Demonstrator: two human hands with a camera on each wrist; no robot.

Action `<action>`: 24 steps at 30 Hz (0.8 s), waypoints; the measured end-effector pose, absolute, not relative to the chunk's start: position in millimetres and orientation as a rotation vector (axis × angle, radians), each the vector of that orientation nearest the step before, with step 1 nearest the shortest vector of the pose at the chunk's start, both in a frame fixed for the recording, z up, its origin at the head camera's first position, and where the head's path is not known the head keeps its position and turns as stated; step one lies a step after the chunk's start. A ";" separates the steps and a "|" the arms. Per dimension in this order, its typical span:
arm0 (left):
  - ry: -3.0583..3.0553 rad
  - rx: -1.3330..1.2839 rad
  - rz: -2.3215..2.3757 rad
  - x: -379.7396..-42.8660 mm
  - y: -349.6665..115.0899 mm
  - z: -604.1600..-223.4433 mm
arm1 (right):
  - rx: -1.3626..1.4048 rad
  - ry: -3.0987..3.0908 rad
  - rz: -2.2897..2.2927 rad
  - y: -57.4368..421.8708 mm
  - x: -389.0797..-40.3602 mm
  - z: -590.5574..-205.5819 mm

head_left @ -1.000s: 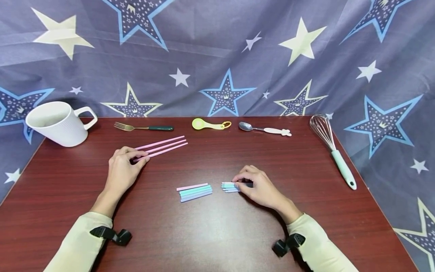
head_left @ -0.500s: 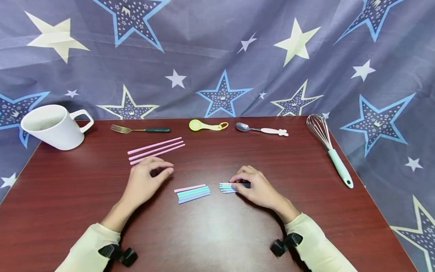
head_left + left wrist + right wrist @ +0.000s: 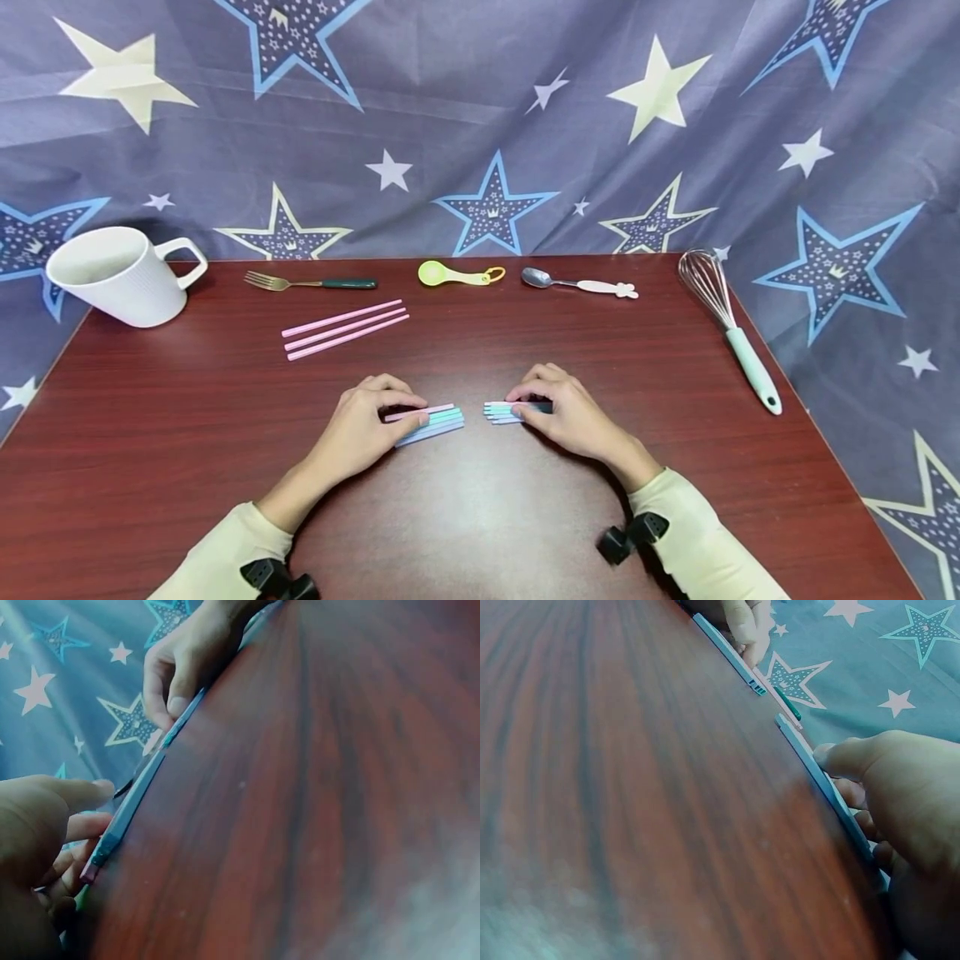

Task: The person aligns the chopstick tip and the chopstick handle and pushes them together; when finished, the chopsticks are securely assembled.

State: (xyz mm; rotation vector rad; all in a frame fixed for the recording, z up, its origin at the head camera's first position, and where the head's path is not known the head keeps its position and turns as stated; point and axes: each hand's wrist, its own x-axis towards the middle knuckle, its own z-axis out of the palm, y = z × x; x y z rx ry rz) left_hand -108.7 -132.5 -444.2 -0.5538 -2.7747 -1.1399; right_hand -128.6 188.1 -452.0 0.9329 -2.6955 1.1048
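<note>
My left hand (image 3: 372,425) is over a bunch of short pink, aqua and lilac straw-like sticks (image 3: 438,429). Its thumb and forefinger are spread above them; in the left wrist view a gap shows between the thumb tip and the bunch (image 3: 129,804). To the right, my right hand (image 3: 566,414) pinches a second short bunch of pale, aqua and blue sticks (image 3: 498,414) that lies on the table, fingers partly hiding it. In the right wrist view the thumb meets this bunch (image 3: 817,772). Three long pink sticks (image 3: 345,330) lie side by side farther back.
Along the table's back edge are a white mug (image 3: 127,279), a fork (image 3: 311,283), a yellow-green measuring spoon (image 3: 453,275) and a spoon with a white handle (image 3: 577,283). A whisk (image 3: 735,342) lies at the right edge. A starry cloth (image 3: 450,108) hangs behind.
My left hand has let go of the long pink sticks and moved right and nearer, to the short left bunch. My right hand has stayed on its bunch. The head view has shifted slightly.
</note>
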 end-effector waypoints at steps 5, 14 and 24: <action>-2.753 -0.529 -1.106 -106.5 -131.2 -448.9 | 0.934 -2.699 1.101 187.2 -129.3 -452.7; -2.744 -0.520 -1.118 -105.6 -128.0 -449.4 | 0.898 -2.709 1.095 187.9 -129.3 -451.2; -2.746 -0.501 -1.115 -105.8 -127.7 -447.0 | 0.901 -2.688 1.101 186.5 -128.3 -449.8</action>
